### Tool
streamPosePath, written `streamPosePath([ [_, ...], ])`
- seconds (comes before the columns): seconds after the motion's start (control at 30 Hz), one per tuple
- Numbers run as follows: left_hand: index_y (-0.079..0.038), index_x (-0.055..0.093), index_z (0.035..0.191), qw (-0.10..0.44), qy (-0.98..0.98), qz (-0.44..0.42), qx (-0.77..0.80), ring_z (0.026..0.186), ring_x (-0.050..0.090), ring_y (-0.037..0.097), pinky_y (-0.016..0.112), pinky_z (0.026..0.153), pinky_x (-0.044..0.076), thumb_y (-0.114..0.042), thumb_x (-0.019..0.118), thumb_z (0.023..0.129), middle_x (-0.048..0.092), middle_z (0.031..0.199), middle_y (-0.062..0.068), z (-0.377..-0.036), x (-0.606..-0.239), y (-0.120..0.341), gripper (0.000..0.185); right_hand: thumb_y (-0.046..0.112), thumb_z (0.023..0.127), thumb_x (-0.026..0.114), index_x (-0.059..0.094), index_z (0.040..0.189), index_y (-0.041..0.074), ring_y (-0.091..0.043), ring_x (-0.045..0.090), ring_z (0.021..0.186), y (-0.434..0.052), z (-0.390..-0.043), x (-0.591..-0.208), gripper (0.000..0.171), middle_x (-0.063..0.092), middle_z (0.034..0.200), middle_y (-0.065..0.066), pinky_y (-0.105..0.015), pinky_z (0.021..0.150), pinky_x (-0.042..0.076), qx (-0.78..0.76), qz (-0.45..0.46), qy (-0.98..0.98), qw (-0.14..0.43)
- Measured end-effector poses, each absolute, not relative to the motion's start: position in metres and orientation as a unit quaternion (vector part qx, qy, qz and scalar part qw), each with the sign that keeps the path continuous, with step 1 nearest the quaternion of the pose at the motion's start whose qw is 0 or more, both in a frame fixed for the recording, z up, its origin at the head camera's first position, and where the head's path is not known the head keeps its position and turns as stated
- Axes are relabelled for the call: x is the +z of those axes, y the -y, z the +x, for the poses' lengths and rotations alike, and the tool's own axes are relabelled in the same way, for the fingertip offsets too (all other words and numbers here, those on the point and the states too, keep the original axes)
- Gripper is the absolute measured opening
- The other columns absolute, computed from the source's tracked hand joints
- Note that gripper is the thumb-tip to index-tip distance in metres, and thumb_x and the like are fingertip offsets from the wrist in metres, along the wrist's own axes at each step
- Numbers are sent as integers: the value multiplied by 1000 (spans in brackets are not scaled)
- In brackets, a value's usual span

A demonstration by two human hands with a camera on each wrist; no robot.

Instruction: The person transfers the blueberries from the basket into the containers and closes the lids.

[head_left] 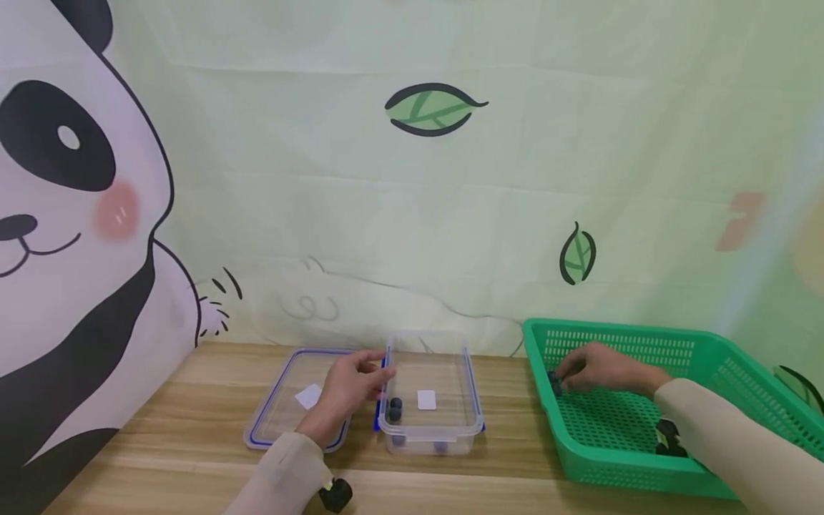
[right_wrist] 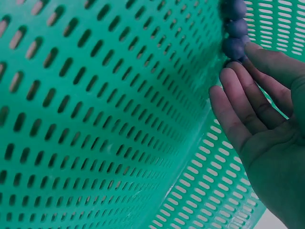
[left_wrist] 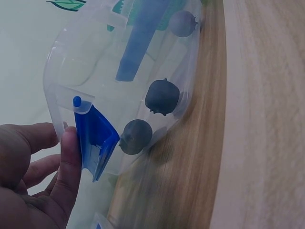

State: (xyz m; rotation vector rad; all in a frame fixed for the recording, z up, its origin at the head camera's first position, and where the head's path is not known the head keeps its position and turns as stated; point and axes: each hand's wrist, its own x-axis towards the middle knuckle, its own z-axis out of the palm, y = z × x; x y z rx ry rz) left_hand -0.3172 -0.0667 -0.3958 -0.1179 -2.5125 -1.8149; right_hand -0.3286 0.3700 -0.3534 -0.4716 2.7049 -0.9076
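Note:
In the head view my left hand (head_left: 352, 383) holds the left rim of a clear plastic food box (head_left: 430, 432). The left wrist view shows those fingers about the rim beside a blue latch (left_wrist: 94, 140). Dark blueberries (left_wrist: 162, 97) lie on the bottom of the box, seen through its wall. At the right, my right hand (head_left: 601, 368) reaches into a green plastic basket (head_left: 618, 458). Its thumb and fingertips pinch a blueberry (right_wrist: 234, 47) by the basket's side wall. More blueberries (right_wrist: 237, 27) sit in a row just beyond it.
A clear lid (head_left: 270, 422) with a blue seal lies flat left of the box, bearing a white label (head_left: 309, 395). Another white label (head_left: 426, 400) shows on the box. Behind the wooden table (head_left: 193, 458) hangs a cloth backdrop (head_left: 309, 179) with a printed panda.

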Motion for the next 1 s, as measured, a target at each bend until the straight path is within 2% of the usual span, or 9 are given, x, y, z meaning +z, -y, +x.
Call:
streamPosePath([
  [0.23,1,67,139,22,810,-40,-585,74,70,18,32,71,65,-12,77,100,68,101,14,-317,-396,67,42,1,91,78,75,110,-5,-21,69,89,-365,-329,-354,20,74,100,-6,-40,76,64,-294,-189,-929,124],
  [0.4,1,67,139,19,805,-36,-592,74,70,18,30,71,65,-10,77,99,68,101,14,-318,-395,67,42,3,90,79,76,99,1,-19,67,84,-363,-330,-354,9,71,94,-3,-37,72,62,-270,-183,-938,119],
  [0.53,2,66,139,17,804,-34,-594,74,70,18,30,71,65,-8,77,99,67,101,15,-317,-395,67,43,3,90,80,75,95,3,-19,65,81,-362,-330,-355,7,70,91,-2,-35,71,61,-259,-179,-942,120],
  [0.67,3,65,140,19,803,-39,-594,73,70,17,31,71,65,-7,77,98,68,102,15,-315,-394,67,44,4,90,79,75,97,3,-19,65,85,-363,-330,-353,8,70,94,-2,-37,75,61,-257,-173,-944,113],
  [0.87,2,64,141,16,802,-40,-595,74,70,18,30,70,65,-7,77,98,68,103,15,-314,-393,66,45,8,96,74,75,108,-1,-22,68,92,-366,-327,-345,15,73,102,-6,-43,79,63,-291,-182,-936,81],
  [1.0,2,64,141,17,803,-41,-594,75,70,18,30,70,65,-7,77,98,68,103,15,-315,-394,66,46,13,100,72,76,115,-3,-23,70,98,-366,-324,-338,22,75,109,-9,-40,81,63,-304,-199,-931,44],
])
